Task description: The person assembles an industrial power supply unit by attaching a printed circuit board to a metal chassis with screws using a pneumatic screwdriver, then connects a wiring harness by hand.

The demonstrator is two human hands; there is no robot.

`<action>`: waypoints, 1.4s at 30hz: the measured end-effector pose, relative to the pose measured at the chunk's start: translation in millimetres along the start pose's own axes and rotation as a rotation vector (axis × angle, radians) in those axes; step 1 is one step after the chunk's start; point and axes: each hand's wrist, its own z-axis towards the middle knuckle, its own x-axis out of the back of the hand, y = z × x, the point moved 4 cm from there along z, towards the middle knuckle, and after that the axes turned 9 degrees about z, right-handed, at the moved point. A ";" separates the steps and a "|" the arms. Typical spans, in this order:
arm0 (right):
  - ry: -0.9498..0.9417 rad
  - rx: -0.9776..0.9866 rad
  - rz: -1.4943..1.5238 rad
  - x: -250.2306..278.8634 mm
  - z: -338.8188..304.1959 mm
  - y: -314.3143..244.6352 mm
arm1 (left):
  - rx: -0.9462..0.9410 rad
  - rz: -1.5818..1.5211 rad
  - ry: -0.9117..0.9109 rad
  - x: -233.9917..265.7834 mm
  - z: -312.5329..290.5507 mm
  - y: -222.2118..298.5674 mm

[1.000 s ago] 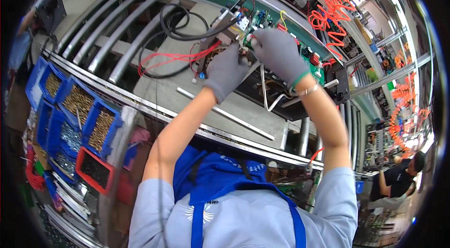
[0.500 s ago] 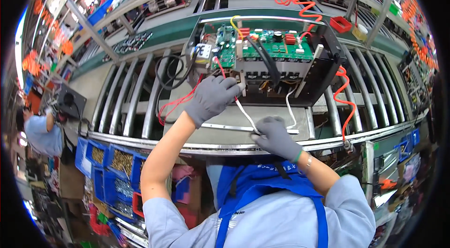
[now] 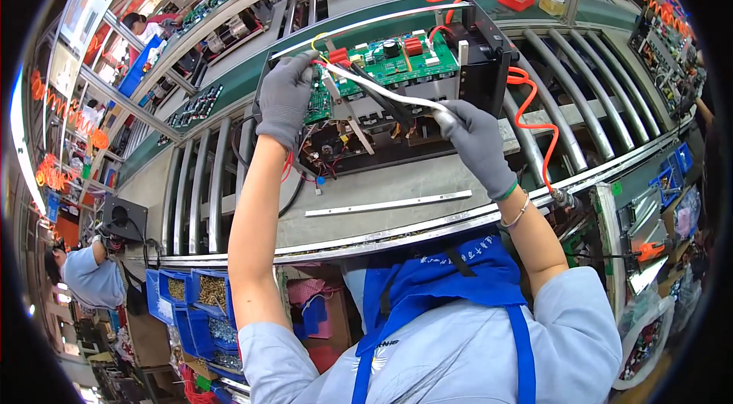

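An electronics unit with an open black metal case [image 3: 486,60] stands in front of me, its green circuit board [image 3: 389,60] showing. My left hand [image 3: 286,98], in a grey glove, is over the unit's left side, fingers pinched at the red-tipped far end of a white cable [image 3: 389,96]. The cable slants across the front of the board to my right hand [image 3: 477,144], also gloved, which is closed round its nearer end. Beneath the cable, a thick black cable [image 3: 384,95] hangs over the board's front. A thin yellow wire [image 3: 318,40] curves up beside my left fingertips.
A flat metal strip [image 3: 389,204] lies on the grey work board [image 3: 351,230] before the unit. Conveyor rollers [image 3: 561,106] run on both sides. A coiled orange air hose [image 3: 546,129] hangs at the right. Blue bins of screws [image 3: 210,289] sit lower left; another person [image 3: 95,274] is farther left.
My left hand has moved up to the board's upper left. My right hand has risen from beside the metal strip, drawing the white cable across the board. The whole view has shifted.
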 end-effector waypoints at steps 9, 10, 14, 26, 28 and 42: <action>-0.067 -0.216 -0.170 37.4 -47.9 67.0 | 0.068 0.109 -0.526 -17.4 4.4 -5.3; -0.104 -0.155 -0.300 37.0 -53.1 65.1 | 0.106 0.163 -0.601 -16.1 4.7 -2.8; -0.010 0.370 -0.680 45.6 -49.6 23.7 | -0.167 0.468 -0.180 -3.8 9.1 68.2; 0.313 0.715 -0.748 64.6 39.0 -11.3 | -0.353 -0.207 -0.170 -90.0 26.9 167.9; 0.353 0.746 -0.872 58.8 51.4 -21.3 | -0.383 -0.141 -0.010 -91.8 38.3 171.4; 0.268 0.676 -1.030 69.6 61.7 -6.5 | -0.346 0.213 -0.242 -139.4 28.5 153.1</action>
